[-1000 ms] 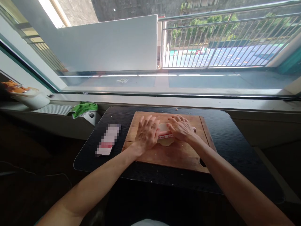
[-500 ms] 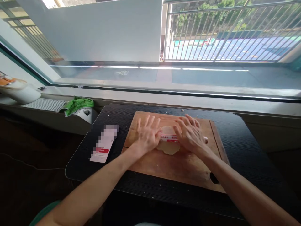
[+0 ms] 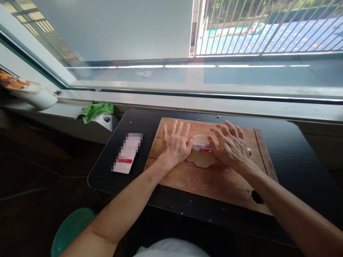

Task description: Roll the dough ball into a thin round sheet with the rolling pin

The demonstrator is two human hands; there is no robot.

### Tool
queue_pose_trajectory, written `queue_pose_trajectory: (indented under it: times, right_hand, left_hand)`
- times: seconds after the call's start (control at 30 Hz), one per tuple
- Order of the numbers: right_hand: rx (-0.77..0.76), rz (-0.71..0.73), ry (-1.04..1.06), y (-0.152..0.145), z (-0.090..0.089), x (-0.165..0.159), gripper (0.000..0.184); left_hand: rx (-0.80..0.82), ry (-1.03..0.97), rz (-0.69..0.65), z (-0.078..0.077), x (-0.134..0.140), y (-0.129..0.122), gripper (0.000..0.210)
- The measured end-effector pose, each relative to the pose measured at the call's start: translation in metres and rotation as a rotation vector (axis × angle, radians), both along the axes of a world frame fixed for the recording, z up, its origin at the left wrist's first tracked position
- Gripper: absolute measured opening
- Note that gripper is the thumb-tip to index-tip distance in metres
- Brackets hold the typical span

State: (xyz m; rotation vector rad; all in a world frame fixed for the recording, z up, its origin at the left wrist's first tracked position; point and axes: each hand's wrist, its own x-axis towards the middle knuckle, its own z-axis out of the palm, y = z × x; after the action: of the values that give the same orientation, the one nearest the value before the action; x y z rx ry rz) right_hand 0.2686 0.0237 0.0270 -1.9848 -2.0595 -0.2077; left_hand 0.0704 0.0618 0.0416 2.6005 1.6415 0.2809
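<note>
The window [image 3: 123,80] spans the far side, beyond the wooden board [image 3: 193,182]. A black table [image 3: 294,150] carries the board and shows all round it. A green basin [image 3: 72,228] sits lower down, to the near left of the board. On the board's left half the left hand [image 3: 175,142] lies palm down, fingers spread wide; on its right half the right hand [image 3: 229,142] lies likewise, fingers extended and slightly bent. Neither is wrapped round anything: both rest over a rolling pin [image 3: 202,147] set side to side across the board. The pin's right end pokes out past the right hand, while its left end seems covered by the left hand, so I can't tell how evenly it is centred. Left of the board lies a phone [image 3: 125,157], partly pixelated. Under the pin, around the middle of the board, is a flat sheet of dough [image 3: 200,160], visible beyond the pin and on its near side, with a wavy near edge.

For even rolling, I'd press equally with both palms, keep the pin level, ease off near the rim so it doesn't thin too much, and turn the sheet between passes to round out that uneven edge.
</note>
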Motion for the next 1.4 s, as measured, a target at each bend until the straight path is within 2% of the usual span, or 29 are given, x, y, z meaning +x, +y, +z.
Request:
queue_pose_trajectory:
  times: [0.13,0.2,0.3,0.4,0.43,0.5,0.57,0.63,0.73,0.83,0.93,1.03,1.07,1.13,1.2,1.27,1.33,1.4]
  right_hand:
    - [-0.015,-0.135,0.075,0.044,0.011,0.004,0.055]
    - [-0.088,-0.192,0.109,0.054,0.014,0.005,0.058]
    - [-0.164,-0.131,0.079,0.029,0.009,0.003,0.055]
    - [-0.095,-0.03,0.019,0.002,0.003,0.002,0.051]
    - [-0.079,-0.026,0.023,0.004,0.003,0.003,0.051]
    - [-0.101,-0.073,0.078,0.025,0.007,0.005,0.053]
    - [-0.186,-0.17,0.159,0.052,0.013,0.007,0.059]
    - [-0.248,-0.228,0.197,0.063,0.016,0.007,0.061]
    - [-0.241,-0.165,0.146,0.041,0.011,0.006,0.056]
    - [-0.127,-0.056,0.086,0.017,0.004,0.005,0.05]
    - [-0.109,-0.088,0.136,0.035,0.01,0.006,0.054]
    - [-0.226,-0.199,0.204,0.063,0.019,0.006,0.062]
    - [-0.27,-0.218,0.209,0.063,0.021,0.006,0.062]
    - [-0.32,-0.192,0.186,0.05,0.018,0.004,0.058]
    - [-0.278,-0.128,0.146,0.031,0.012,0.003,0.051]
    - [-0.192,-0.091,0.129,0.024,0.01,0.003,0.048]
    - [-0.185,-0.13,0.152,0.037,0.012,0.005,0.051]
    - [-0.25,-0.198,0.185,0.059,0.017,0.008,0.056]
  left_hand:
    - [-0.116,0.011,0.06,0.006,0.013,0.045,0.06]
    - [-0.156,0.016,0.064,0.008,0.015,0.054,0.061]
    - [-0.137,0.017,0.007,0.005,0.007,0.028,0.062]
    - [-0.055,0.019,-0.013,0.001,0.002,0.002,0.058]
    - [-0.044,0.015,0.0,0.002,0.004,0.004,0.057]
    - [-0.055,0.002,0.039,0.004,0.011,0.024,0.057]
    - [-0.092,0.0,0.076,0.007,0.018,0.049,0.056]
    - [-0.127,0.006,0.084,0.009,0.02,0.06,0.056]
    - [-0.128,0.013,0.032,0.005,0.014,0.038,0.059]
    - [-0.031,0.01,0.025,0.001,0.009,0.018,0.058]
    - [-0.079,-0.002,0.052,0.003,0.015,0.041,0.06]
    - [-0.172,0.011,0.109,0.007,0.022,0.068,0.061]
    - [-0.178,0.018,0.109,0.007,0.022,0.068,0.061]
    - [-0.151,0.026,0.071,0.005,0.017,0.052,0.061]
    - [-0.079,0.026,0.044,0.001,0.012,0.03,0.06]
    - [-0.027,0.023,0.06,0.001,0.01,0.022,0.059]
    - [-0.046,0.019,0.074,0.003,0.015,0.036,0.06]
    - [-0.109,0.02,0.102,0.005,0.022,0.06,0.061]
